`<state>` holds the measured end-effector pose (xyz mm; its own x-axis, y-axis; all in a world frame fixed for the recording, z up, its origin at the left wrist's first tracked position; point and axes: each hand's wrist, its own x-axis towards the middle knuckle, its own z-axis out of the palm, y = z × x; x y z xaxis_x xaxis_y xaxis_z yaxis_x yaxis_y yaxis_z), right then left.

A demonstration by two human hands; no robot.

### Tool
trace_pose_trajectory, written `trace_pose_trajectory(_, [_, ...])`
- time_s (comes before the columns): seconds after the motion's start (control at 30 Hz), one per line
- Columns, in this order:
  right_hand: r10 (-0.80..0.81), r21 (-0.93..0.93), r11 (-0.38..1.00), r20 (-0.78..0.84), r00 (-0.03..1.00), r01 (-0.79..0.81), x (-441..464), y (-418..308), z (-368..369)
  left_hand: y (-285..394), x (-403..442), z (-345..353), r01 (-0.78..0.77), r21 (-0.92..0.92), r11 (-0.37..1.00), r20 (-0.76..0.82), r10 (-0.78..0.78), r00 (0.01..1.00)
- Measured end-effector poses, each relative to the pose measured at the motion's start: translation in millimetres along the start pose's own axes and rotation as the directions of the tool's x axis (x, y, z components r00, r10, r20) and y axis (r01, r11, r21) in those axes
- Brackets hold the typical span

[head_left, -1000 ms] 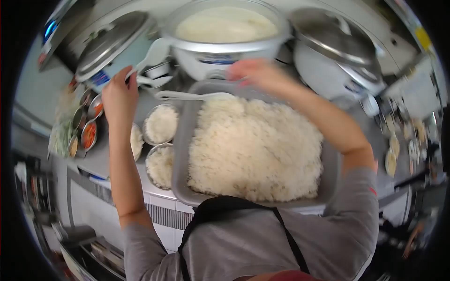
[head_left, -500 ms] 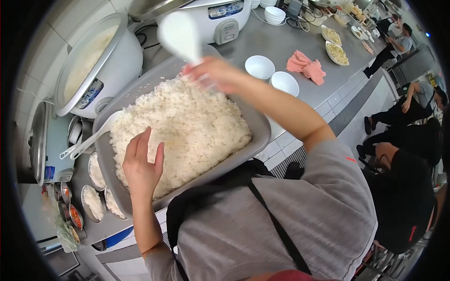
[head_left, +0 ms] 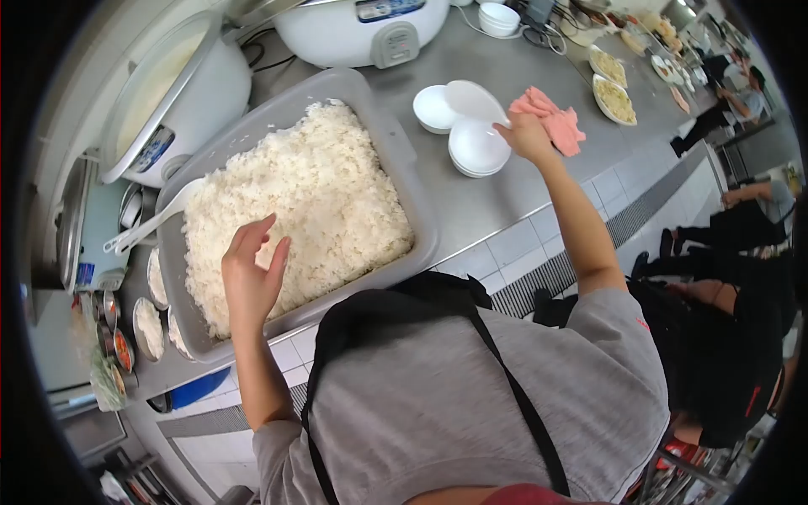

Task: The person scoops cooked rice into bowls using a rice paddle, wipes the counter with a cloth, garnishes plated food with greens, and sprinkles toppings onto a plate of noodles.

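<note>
A grey tub [head_left: 425,227] holds a broad heap of white rice [head_left: 295,202]. My left hand [head_left: 252,265] hovers over the rice near the tub's front left, fingers apart and holding nothing. Out to the right, my right hand [head_left: 523,135] is closed on the handle of a white rice paddle [head_left: 473,99], whose blade lies over two white bowls, the rear one [head_left: 433,109] and the nearer one [head_left: 479,146]. A pink cloth [head_left: 551,120] lies just beyond that hand. Another white spoon [head_left: 160,220] rests on the tub's left rim.
Rice cookers stand behind the tub, one open [head_left: 189,101] and one further right [head_left: 362,32]. Filled rice bowls [head_left: 149,328] sit at the left. Stacked bowls [head_left: 498,19] and oval dishes [head_left: 614,101] are further back. Several people are at the right.
The view has swung right. My right hand has carried the paddle from above the tub to the white bowls. My left hand remains over the rice with its fingers spread.
</note>
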<state>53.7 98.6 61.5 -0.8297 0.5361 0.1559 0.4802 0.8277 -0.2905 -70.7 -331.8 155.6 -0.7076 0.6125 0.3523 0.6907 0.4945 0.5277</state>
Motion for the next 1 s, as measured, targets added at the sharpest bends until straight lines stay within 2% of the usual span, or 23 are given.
trace_pose_trajectory(0.07, [0.025, 0.047, 0.999, -0.073, 0.997, -0.022, 10, 7, -5, -8, 4, 0, 0.037, -0.073, 0.997, 0.05, -0.033, 0.998])
trace_pose_trajectory(0.1, [0.015, 0.091, 0.996, -0.136, 0.991, -0.003, 11, -8, -21, -12, 3, 1, 0.066, -0.055, 0.996, -0.006, -0.066, 0.998])
trace_pose_trajectory(0.13, [0.0, 0.137, 0.99, -0.2, 0.98, 0.028, 12, -30, -41, -13, 4, 2, 0.133, -0.298, 0.945, 0.09, -0.112, 0.99])
trace_pose_trajectory(0.17, [-0.004, 0.42, 0.906, -0.104, 0.995, 0.047, 21, -53, -49, -13, 7, 2, 0.194, -0.52, 0.832, 0.179, -0.116, 0.977])
trace_pose_trajectory(0.2, [-0.037, 0.662, 0.749, 0.016, 0.999, 0.017, 29, -76, -55, -10, 11, 1, 0.267, -0.712, 0.65, 0.239, -0.133, 0.962])
trace_pose_trajectory(0.27, [-0.246, 0.773, 0.631, 0.115, 0.962, 0.069, 30, -157, -69, 1, 20, 6, 0.376, -0.912, 0.164, 0.352, -0.156, 0.923])
trace_pose_trajectory(0.3, [-0.336, 0.723, 0.68, 0.157, 0.929, 0.124, 22, -206, -80, 3, 24, 10, 0.399, -0.911, -0.105, 0.411, -0.162, 0.897])
trace_pose_trajectory(0.33, [-0.507, 0.658, 0.675, 0.083, 0.858, 0.335, 37, -229, -49, -1, 26, 12, 0.384, -0.869, -0.312, 0.421, -0.056, 0.906])
trace_pose_trajectory(0.37, [-0.626, 0.676, 0.622, 0.126, 0.77, 0.395, 31, -271, -53, -9, 26, 10, 0.376, -0.78, -0.5, 0.402, 0.06, 0.914])
trace_pose_trajectory(0.4, [-0.703, 0.77, 0.517, 0.132, 0.699, 0.374, 31, -307, -44, -17, 25, 2, 0.287, -0.837, -0.465, 0.339, -0.03, 0.94])
trace_pose_trajectory(0.43, [-0.737, 0.744, 0.452, 0.0, 0.676, 0.492, 38, -336, -44, -28, 21, -11, 0.257, -0.856, -0.449, 0.307, -0.04, 0.951])
trace_pose_trajectory(0.47, [-0.666, 0.829, 0.511, 0.214, 0.715, 0.228, 60, -359, -52, -41, 16, -27, 0.138, -0.889, -0.436, 0.238, -0.184, 0.954])
trace_pose_trajectory(0.5, [-0.582, 0.831, 0.554, 0.434, 0.687, -0.055, 90, -380, -61, -55, 10, -43, 0.019, -0.91, -0.415, 0.165, -0.32, 0.933])
trace_pose_trajectory(0.57, [-0.602, 0.76, 0.563, 0.107, 0.792, 0.324, 146, -418, -62, -84, -8, -78, -0.06, -0.913, -0.404, 0.128, -0.423, 0.897])
trace_pose_trajectory(0.63, [-0.698, 0.321, 0.594, -0.251, 0.671, 0.738, 215, -453, -45, -121, -29, -111, -0.072, -0.899, -0.433, 0.092, -0.345, 0.934])
trace_pose_trajectory(0.67, [-0.697, 0.321, 0.593, -0.254, 0.67, 0.739, 229, -471, -46, -133, -36, -126, -0.072, -0.9, -0.43, 0.09, -0.345, 0.934])
trace_pose_trajectory(0.7, [-0.753, -0.085, 0.618, -0.35, 0.557, 0.782, 240, -486, -47, -143, -40, -141, -0.115, -0.928, -0.353, 0.035, -0.391, 0.92])
trace_pose_trajectory(0.73, [-0.821, -0.479, 0.568, -0.384, 0.422, 0.669, 253, -500, -48, -152, -43, -155, -0.154, -0.949, -0.277, -0.021, -0.43, 0.903])
trace_pose_trajectory(0.77, [-0.819, -0.484, 0.573, -0.383, 0.428, 0.662, 268, -512, -41, -162, -46, -167, -0.147, -0.948, -0.283, -0.014, -0.423, 0.906])
trace_pose_trajectory(0.83, [-0.85, -0.701, 0.45, -0.147, 0.506, 0.552, 294, -524, -18, -183, -49, -188, -0.243, -0.951, -0.19, -0.141, -0.432, 0.891])
trace_pose_trajectory(0.87, [-0.845, -0.709, 0.452, -0.146, 0.514, 0.542, 300, -526, -10, -194, -49, -199, -0.239, -0.95, -0.201, -0.136, -0.422, 0.896])
trace_pose_trajectory(0.93, [-0.855, -0.531, 0.472, -0.079, 0.513, 0.704, 294, -531, 1, -214, -46, -218, -0.249, -0.915, -0.317, -0.149, -0.309, 0.939])
trace_pose_trajectory(1.0, [-0.846, -0.506, 0.471, -0.029, 0.532, 0.722, 290, -529, 0, -227, -38, -233, -0.204, -0.943, -0.264, -0.087, -0.395, 0.915])
